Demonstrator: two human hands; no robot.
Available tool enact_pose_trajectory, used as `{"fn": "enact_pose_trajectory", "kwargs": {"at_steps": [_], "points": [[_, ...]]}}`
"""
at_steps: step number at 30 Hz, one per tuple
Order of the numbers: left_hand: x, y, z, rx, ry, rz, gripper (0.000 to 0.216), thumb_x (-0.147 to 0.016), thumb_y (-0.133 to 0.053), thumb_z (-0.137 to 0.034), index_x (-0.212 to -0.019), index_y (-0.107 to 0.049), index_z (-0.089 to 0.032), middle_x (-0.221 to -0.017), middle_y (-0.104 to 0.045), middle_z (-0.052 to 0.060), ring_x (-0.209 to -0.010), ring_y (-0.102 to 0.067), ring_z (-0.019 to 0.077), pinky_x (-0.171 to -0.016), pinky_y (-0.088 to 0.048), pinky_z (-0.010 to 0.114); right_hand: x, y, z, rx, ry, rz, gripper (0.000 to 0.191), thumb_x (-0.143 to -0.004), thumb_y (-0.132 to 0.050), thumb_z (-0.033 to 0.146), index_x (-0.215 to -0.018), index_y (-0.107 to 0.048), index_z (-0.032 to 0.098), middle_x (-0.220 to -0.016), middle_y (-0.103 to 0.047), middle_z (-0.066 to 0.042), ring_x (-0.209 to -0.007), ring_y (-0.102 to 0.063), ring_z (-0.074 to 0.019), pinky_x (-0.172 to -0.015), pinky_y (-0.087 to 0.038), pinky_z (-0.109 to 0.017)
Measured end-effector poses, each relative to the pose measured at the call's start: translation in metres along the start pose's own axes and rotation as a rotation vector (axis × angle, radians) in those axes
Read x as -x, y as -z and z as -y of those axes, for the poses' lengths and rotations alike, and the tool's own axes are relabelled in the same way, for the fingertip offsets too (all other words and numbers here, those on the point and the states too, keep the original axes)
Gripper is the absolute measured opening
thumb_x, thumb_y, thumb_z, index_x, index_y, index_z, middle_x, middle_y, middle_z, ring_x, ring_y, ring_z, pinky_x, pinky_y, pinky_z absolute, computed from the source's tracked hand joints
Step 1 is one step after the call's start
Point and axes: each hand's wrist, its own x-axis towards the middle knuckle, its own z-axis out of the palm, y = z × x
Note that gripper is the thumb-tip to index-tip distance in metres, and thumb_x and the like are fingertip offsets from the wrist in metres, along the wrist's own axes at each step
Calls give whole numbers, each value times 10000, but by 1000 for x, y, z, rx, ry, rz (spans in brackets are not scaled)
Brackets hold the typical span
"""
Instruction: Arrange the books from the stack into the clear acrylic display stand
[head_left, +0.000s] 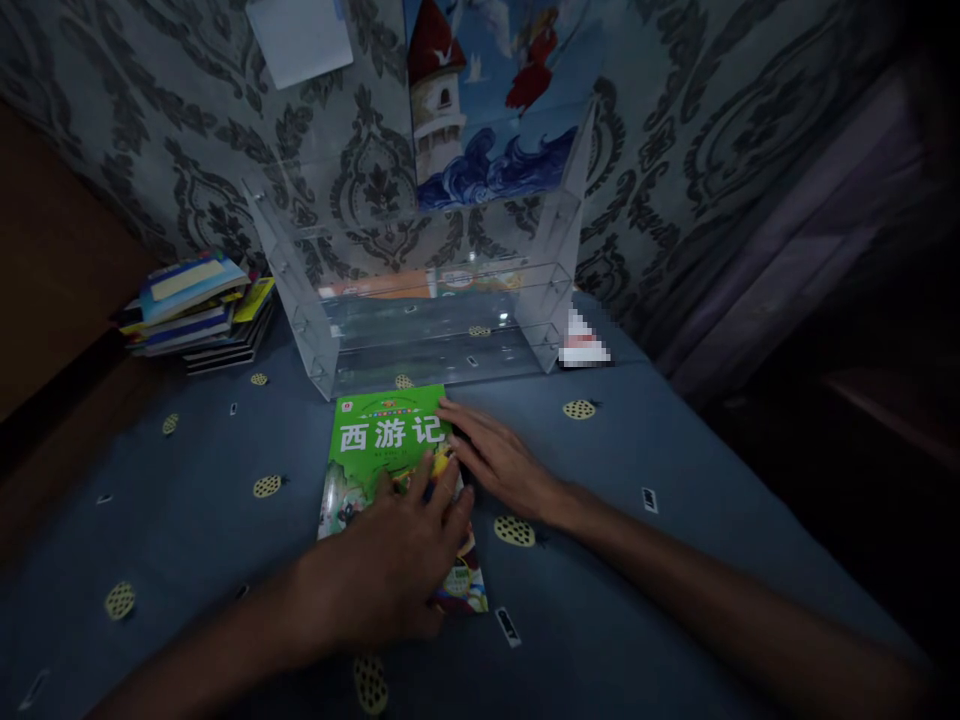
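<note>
A green-covered book (pixel 386 435) with large white characters lies flat on the table, its top edge close to the clear acrylic rack (pixel 442 350). Across the lower part of its cover rests my left hand (pixel 390 555), fingers stretched and spread, hiding much of the picture. My right hand (pixel 502 455) reaches in from the right; its fingertips touch the book's upper right edge, with the fingers extended. Neither hand is wrapped around the book.
A stack of books (pixel 199 305) stands at the back left. Patterned blue cloth (pixel 600 580) covers the table. A blurred white object (pixel 583 342) sits right of the rack. Behind are patterned wallpaper and a castle picture (pixel 487 110); a pale curtain (pixel 780 240) hangs at right.
</note>
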Motion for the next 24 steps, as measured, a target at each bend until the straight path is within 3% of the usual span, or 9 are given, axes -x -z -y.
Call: {"fn": "enact_pose_trajectory", "kwargs": {"at_steps": [9,16,24], "points": [[0,-3,4,-87,2,-112,842,-847,-630,-337,-1572,-281,-92,-1642,-196,260,-1518,-199,453,-1081,-403,653,0,1,1,-25,6,-9,381,-1038,-411,258,-1406,-508,267,-1517,-523,-110,-1409,-494,-242,-1153,-435,-568],[-1,-2,2,-91,18,-75,829,-860,-639,-358,-1557,-293,-71,-1642,-195,269,-1511,-202,465,-1093,-386,639,-3,3,-1,-40,14,-1,368,-1018,-446,244,-1365,-566,224,-1495,-546,-121,-1396,-508,-237,-1158,-436,-524],[8,-40,11,-104,-16,-299,678,-972,-521,-422,-1544,-332,-111,-1639,-279,205,-1535,-205,382,-1185,-274,606,0,2,6,-32,14,-41,331,-973,-485,177,-1261,-644,213,-1410,-627,-111,-1337,-566,-241,-1111,-478,-518]]}}
